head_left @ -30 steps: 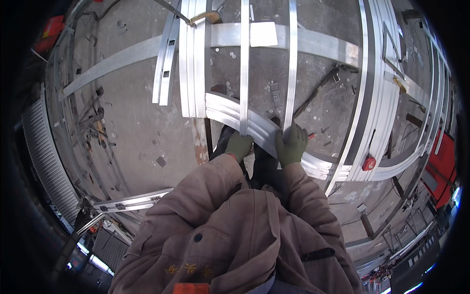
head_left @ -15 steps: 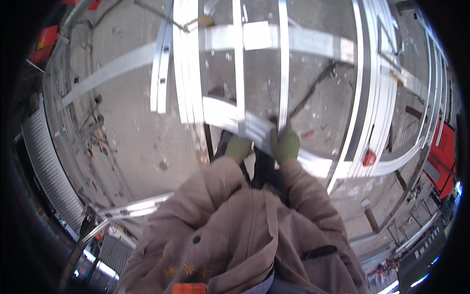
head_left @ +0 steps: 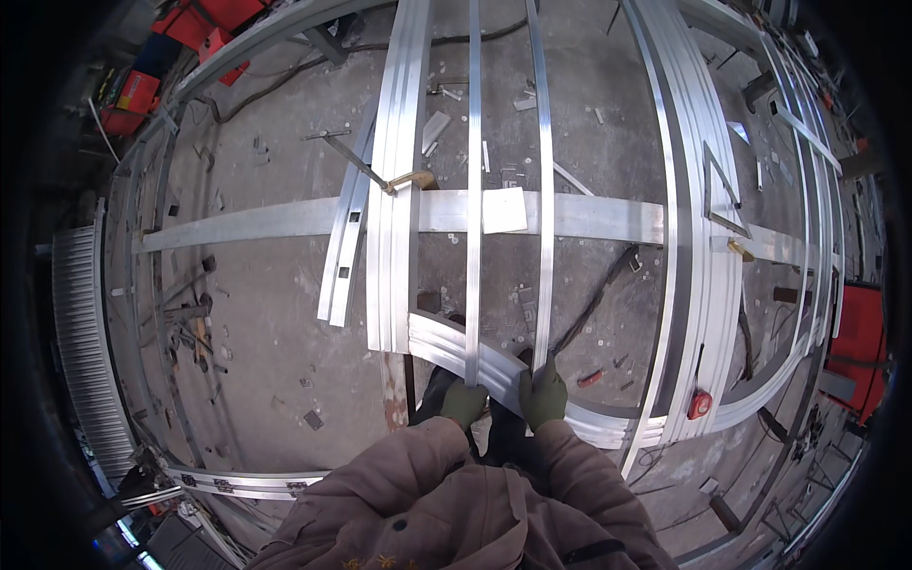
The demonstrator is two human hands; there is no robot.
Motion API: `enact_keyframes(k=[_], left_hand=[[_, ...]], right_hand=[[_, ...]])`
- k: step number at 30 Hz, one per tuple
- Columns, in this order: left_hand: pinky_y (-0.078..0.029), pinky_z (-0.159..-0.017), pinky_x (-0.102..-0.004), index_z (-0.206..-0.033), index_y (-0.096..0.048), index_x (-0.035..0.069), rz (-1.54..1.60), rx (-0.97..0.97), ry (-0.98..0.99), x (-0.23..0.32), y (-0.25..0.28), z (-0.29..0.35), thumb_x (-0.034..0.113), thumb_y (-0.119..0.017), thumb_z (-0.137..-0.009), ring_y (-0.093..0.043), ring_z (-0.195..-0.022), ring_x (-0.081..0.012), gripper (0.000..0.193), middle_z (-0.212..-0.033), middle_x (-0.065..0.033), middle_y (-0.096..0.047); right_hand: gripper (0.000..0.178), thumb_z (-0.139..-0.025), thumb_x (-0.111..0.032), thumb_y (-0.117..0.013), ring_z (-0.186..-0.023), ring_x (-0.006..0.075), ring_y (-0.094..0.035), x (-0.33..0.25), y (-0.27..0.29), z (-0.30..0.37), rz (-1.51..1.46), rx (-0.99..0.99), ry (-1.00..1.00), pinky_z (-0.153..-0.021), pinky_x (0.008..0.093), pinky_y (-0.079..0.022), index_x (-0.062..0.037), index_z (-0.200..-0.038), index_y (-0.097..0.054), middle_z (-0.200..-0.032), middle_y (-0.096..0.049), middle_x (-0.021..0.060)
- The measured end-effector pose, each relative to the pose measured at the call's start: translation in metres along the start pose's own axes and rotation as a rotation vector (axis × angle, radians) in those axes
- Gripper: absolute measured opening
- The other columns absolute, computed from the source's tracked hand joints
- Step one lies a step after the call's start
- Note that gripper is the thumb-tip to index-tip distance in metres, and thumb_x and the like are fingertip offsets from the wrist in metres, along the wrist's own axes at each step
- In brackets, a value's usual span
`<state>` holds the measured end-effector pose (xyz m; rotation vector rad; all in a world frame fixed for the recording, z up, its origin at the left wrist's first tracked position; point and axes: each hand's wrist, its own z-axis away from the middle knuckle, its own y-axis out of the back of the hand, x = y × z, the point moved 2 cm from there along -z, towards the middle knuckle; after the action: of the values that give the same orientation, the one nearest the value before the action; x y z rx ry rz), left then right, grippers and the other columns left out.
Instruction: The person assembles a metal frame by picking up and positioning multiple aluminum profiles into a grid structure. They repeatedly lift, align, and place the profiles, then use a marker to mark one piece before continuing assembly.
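Observation:
Green-gloved, my left hand [head_left: 464, 404] closes round the near end of a narrow silver metal bar [head_left: 474, 190]. My right hand [head_left: 544, 394], gloved alike, grips the near end of a second narrow metal bar [head_left: 544, 171], its thumb up along the bar. The two bars run away from me, side by side with a gap between them. Under their near ends crosses a wide ribbed metal profile [head_left: 442, 344]. Farther off, they pass over a flat metal crossbeam [head_left: 294, 215], where a white rectangular piece [head_left: 503, 210] lies between them.
Left of the bars lies a wide ribbed profile [head_left: 394, 123] with a clamp [head_left: 410, 180] on it. At right are another wide profile [head_left: 698, 123], a triangular metal frame [head_left: 724, 195] and a red tape measure [head_left: 700, 405]. Scraps and a dark cable [head_left: 598, 296] lie on the floor.
My view has tilted, so the frame and both hands sit lower in the picture, and the image is sharper. Both hands still hold the bars' near ends.

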<state>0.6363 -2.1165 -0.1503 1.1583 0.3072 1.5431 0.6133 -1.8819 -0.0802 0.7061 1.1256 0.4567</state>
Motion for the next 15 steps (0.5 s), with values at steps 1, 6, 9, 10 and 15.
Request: enact_keyframes(k=[1, 6, 9, 10, 15], left_hand=[[-0.065, -0.081, -0.0599, -0.097, -0.081, 0.009, 0.003, 0.018, -0.004, 0.002, 0.002, 0.001, 0.024, -0.084, -0.092, -0.082, -0.093, -0.0476, 0.016, -0.096, -0.0242, -0.082], [-0.065, -0.084, -0.0581, -0.105, -0.082, 0.005, 0.322, 0.109, 0.26, -0.002, -0.006, 0.003, 0.025, -0.08, -0.095, -0.083, -0.095, -0.0462, 0.023, -0.097, -0.0258, -0.082], [-0.063, -0.082, -0.0542, -0.11, -0.083, 0.001, 0.797, 0.111, 0.584, 0.023, 0.026, 0.008, 0.029, -0.078, -0.099, -0.083, -0.092, -0.0421, 0.031, -0.097, -0.0247, -0.083], [-0.062, -0.077, -0.0519, -0.108, -0.083, -0.001, 0.848, 0.142, 0.563, 0.032, 0.035, 0.013, 0.03, -0.078, -0.101, -0.083, -0.087, -0.038, 0.032, -0.094, -0.0225, -0.083], [-0.062, -0.077, -0.044, -0.114, -0.083, -0.001, 0.832, -0.023, 0.632, 0.07, 0.048, 0.056, 0.036, -0.078, -0.108, -0.082, -0.088, -0.0257, 0.038, -0.094, -0.0165, -0.084]], right_hand=[[0.073, -0.107, -0.035, -0.078, -0.103, 0.06, -0.077, 0.002, -0.002, 0.0, -0.005, 0.004, 0.003, -0.092, 0.0673, -0.06, 0.0024, -0.166, -0.053, -0.112, -0.079, 0.0373], [0.071, -0.109, -0.034, -0.076, -0.103, 0.0601, -0.077, 0.005, -0.005, 0.004, -0.016, 0.033, -0.002, -0.091, 0.0671, -0.06, 0.0029, -0.165, -0.053, -0.112, -0.079, 0.0381], [0.07, -0.11, -0.034, -0.076, -0.102, 0.0601, -0.077, 0.005, -0.005, 0.003, -0.032, 0.04, -0.007, -0.09, 0.0668, -0.06, 0.0023, -0.166, -0.054, -0.113, -0.079, 0.0382], [0.07, -0.11, -0.034, -0.076, -0.102, 0.0601, -0.077, 0.002, -0.002, 0.004, -0.038, 0.039, -0.012, -0.09, 0.0667, -0.06, 0.002, -0.166, -0.054, -0.114, -0.079, 0.0382], [0.065, -0.109, -0.031, -0.077, -0.104, 0.0582, -0.079, -0.027, 0.025, 0.028, -0.06, 0.064, 0.015, -0.091, 0.064, -0.062, -0.0003, -0.164, -0.059, -0.12, -0.08, 0.0356]])
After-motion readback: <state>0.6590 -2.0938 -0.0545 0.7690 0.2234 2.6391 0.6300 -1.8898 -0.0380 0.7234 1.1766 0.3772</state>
